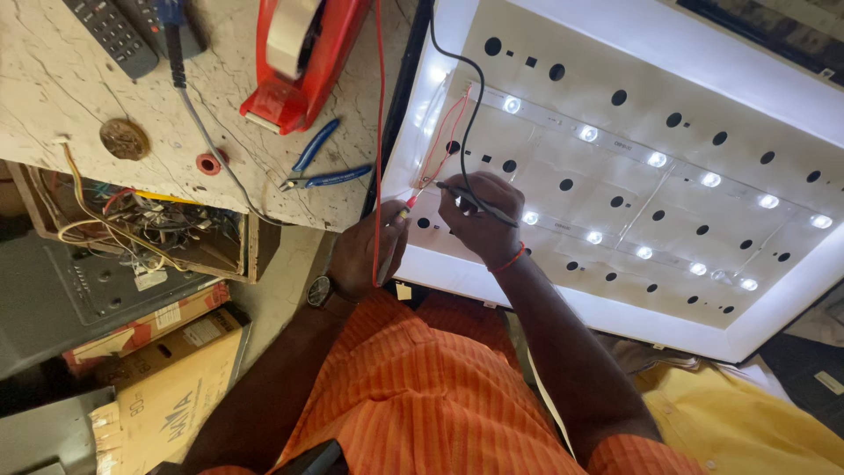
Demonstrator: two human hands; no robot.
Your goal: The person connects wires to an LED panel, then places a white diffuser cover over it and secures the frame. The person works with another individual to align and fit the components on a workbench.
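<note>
While both probes sit at the end of the LED strip [615, 149], I keep my hands braced on the panel [457, 264] rim so the tips cannot slide. My left hand [365, 251] is curled shut round the red probe [406, 204], with its lead [379, 132] running up across the desk [61, 97]. My right hand [479, 215] pinches the black probe [475, 204] like a pen, its lead [462, 97] looping up over the panel's corner. The two tips look very near each other by the thin red wires [444, 141] at the strip's left end; I cannot tell whether they touch the pads. The LEDs glow, so I judge contact is made or close to it.

To do this well I would hold each tip steady on its own pad and keep them apart, since a slip could bridge the contacts. Cutters [325, 176] and tape dispenser [303, 57] lie well clear on the desk.
</note>
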